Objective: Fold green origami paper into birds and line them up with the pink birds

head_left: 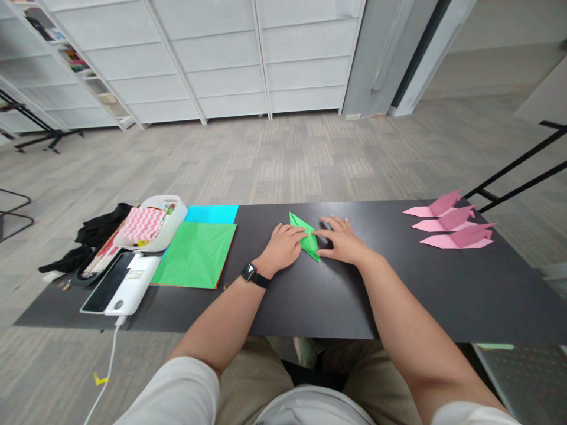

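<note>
A partly folded piece of green origami paper (310,241) lies on the dark table between my hands, pointed at its far and near ends. My left hand (286,243), with a black watch on the wrist, rests flat over its left side, fingers stretched out. On the other side, my right hand (341,241) has its fingers spread, thumb and fingertips at the paper's right edge. Neither hand grips the paper. Further right stand several folded pink paper birds (458,237) in a row.
Left of my hands lies a stack of green paper (195,254) with blue paper (212,213) behind it. Beyond are a white basket (179,221) with a pink zigzag-patterned item, a white power bank (133,284) with a cable, a phone (106,286) and black cloth (100,227).
</note>
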`<action>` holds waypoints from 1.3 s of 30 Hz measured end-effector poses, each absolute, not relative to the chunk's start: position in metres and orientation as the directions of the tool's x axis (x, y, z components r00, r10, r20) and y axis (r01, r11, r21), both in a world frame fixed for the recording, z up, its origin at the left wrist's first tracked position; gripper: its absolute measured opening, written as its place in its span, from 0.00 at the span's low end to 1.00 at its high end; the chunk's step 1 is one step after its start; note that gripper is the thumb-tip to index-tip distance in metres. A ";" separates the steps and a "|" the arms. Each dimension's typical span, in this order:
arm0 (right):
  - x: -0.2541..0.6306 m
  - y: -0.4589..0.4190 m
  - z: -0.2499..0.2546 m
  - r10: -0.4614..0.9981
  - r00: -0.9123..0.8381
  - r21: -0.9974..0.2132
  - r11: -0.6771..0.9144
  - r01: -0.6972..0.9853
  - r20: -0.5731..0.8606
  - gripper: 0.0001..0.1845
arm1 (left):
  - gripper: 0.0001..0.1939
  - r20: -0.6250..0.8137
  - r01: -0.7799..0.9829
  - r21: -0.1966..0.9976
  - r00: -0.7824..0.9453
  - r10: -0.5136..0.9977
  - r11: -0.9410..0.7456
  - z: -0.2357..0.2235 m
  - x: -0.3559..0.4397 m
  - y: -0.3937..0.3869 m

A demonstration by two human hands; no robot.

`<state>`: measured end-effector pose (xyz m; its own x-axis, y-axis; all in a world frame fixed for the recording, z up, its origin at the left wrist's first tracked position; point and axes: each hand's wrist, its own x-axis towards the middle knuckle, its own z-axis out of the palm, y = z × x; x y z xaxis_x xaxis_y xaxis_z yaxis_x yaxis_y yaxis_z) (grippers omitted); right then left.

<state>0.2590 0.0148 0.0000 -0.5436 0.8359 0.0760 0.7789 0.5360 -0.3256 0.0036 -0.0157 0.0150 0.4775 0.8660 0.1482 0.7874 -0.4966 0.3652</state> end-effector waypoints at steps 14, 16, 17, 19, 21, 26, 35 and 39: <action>0.262 0.011 0.005 0.838 -0.546 -0.350 0.514 0.783 0.009 0.42 | 0.19 0.149 0.778 0.380 0.482 0.863 -0.500 0.020 0.005 -0.018; 0.262 0.011 0.005 0.839 -0.544 -0.348 0.509 0.787 -0.004 0.43 | 0.17 0.155 0.778 0.380 0.480 0.863 -0.501 0.019 0.004 -0.018; 0.262 0.011 0.004 0.839 -0.544 -0.347 0.507 0.789 -0.010 0.44 | 0.17 0.157 0.777 0.379 0.481 0.863 -0.502 0.019 0.004 -0.018; 0.262 0.010 0.004 0.836 -0.549 -0.348 0.509 0.787 -0.018 0.45 | 0.16 0.161 0.776 0.376 0.484 0.860 -0.507 0.017 0.004 -0.018; 0.263 0.010 0.003 0.830 -0.557 -0.357 0.513 0.780 -0.024 0.47 | 0.16 0.160 0.774 0.374 0.488 0.858 -0.510 0.016 0.003 -0.017; 0.262 0.011 0.010 0.836 -0.547 -0.385 0.517 0.765 0.036 0.36 | 0.16 0.160 0.773 0.373 0.491 0.856 -0.513 0.014 0.003 -0.016; 0.251 0.021 -0.004 0.833 -0.511 -0.393 0.551 0.736 0.212 0.15 | 0.20 0.178 0.729 0.402 0.531 0.828 -0.554 0.011 0.005 -0.015; 0.248 0.022 -0.006 0.815 -0.526 -0.373 0.579 0.725 0.241 0.12 | 0.15 0.244 0.793 0.341 0.444 0.862 -0.505 0.014 0.007 -0.014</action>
